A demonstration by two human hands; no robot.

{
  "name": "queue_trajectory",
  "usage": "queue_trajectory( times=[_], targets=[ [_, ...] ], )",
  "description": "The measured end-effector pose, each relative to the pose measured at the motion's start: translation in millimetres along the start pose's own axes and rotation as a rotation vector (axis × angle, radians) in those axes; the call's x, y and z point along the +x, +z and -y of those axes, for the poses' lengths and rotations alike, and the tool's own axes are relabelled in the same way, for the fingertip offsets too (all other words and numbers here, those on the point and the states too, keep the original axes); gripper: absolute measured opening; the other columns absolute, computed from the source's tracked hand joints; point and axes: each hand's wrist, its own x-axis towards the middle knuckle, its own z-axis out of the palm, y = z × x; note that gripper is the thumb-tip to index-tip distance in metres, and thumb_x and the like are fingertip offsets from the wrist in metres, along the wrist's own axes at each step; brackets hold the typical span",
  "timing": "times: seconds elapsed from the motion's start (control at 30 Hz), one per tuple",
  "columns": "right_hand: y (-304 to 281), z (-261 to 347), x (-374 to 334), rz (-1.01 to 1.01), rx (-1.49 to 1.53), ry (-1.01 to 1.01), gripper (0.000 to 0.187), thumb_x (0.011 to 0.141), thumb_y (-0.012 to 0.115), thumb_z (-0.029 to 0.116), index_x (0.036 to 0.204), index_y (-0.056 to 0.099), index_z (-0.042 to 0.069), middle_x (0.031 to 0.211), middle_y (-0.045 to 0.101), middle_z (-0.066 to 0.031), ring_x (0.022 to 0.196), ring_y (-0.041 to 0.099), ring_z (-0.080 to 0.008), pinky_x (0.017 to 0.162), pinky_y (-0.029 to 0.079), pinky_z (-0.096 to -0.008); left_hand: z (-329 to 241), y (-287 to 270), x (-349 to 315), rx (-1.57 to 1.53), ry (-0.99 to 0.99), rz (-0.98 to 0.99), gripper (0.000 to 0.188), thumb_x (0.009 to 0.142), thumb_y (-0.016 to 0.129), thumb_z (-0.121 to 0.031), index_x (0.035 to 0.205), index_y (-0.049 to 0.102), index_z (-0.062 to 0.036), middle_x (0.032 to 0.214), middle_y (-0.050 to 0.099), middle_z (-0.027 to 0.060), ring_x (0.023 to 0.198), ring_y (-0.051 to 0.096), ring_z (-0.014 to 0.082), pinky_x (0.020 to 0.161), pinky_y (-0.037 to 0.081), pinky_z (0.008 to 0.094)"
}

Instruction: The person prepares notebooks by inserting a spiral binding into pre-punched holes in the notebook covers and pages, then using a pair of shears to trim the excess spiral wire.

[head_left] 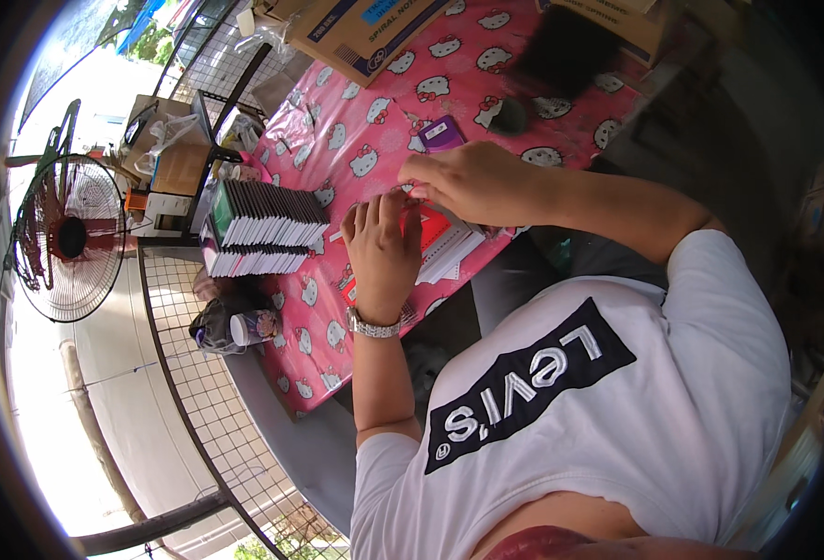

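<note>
A red-covered notebook (442, 239) with white pages lies near the edge of a table covered in a pink cloth with white cat figures (356, 140). My left hand (384, 250), with a metal watch on its wrist, presses flat on the notebook's left part. My right hand (468, 182) curls over the notebook's far edge, its fingertips pinching there. What lies under the fingers is hidden. To the left of my left hand stand rows of dark-covered notebooks (264, 224), packed spine up.
A small purple item (442, 133) and a blurred black object (561, 56) lie beyond my right hand. A cardboard box (365, 28) sits at the far table end. A standing fan (66, 238), a wire mesh fence (216, 411) and a cup (248, 327) are on the left.
</note>
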Motion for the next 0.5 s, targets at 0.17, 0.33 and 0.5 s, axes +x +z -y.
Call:
queue_trajectory(
  times=[0.17,0.33,0.5],
  targets=[
    [-4,-1,30,0.407,0.540,0.300,0.034,0.095,0.063,0.025,0.118,0.052,0.002,0.096,0.063,-0.0121,0.082,0.069,-0.0265,0.067,0.055,-0.0321,8,-12,-15,-0.094,-0.037,-0.046,0.024,0.090,0.063,-0.014,0.111,0.057,-0.0049,0.096,0.064,0.0101,0.090,0.059,0.0322,0.095,0.039,0.0455],
    [74,-217,-50,0.065,-0.544,0.525,0.047,0.089,0.063,0.041,0.123,0.056,0.009,0.122,0.060,-0.0163,0.118,0.056,-0.0334,0.100,0.044,-0.0481,7,1,4,-0.117,0.024,0.002,0.022,0.092,0.063,-0.016,0.112,0.059,-0.0083,0.103,0.064,0.0082,0.097,0.058,0.0332,0.102,0.034,0.0499],
    [64,-227,-55,0.328,-0.522,0.458,0.041,0.086,0.066,0.038,0.116,0.064,0.011,0.120,0.063,-0.0110,0.120,0.054,-0.0368,0.102,0.040,-0.0499,3,4,-13,-0.061,-0.162,-0.065,0.025,0.088,0.069,-0.021,0.110,0.062,-0.0102,0.108,0.060,0.0090,0.107,0.052,0.0351,0.099,0.034,0.0499]
  ],
)
